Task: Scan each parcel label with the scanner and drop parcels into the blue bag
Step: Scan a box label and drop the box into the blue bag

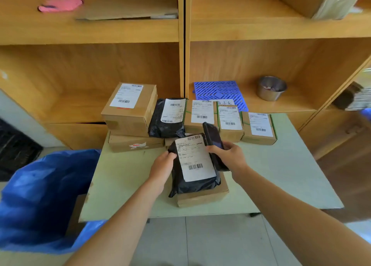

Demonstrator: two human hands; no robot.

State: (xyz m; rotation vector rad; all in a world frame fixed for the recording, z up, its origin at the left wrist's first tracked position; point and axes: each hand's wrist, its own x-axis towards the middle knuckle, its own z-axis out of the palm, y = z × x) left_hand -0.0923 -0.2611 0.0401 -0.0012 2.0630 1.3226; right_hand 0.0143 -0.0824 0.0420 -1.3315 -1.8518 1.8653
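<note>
At the table's [281, 165] near middle: left hand [162, 165] pinches the left edge of a black poly-bag parcel [192, 185], fingers curled onto it. Right hand [226, 155], just across its white label [193, 159], grips the dark scanner [212, 137] tilted over the upper right corner. Beneath the grip lies a flat cardboard box [202, 197]. Bag looks soft, light, slick; likely sags, so hold a bunched edge, label kept flat. Down-left of the grip, blue bag [46, 195] gapes open. Beyond, five labelled parcels wait
</note>
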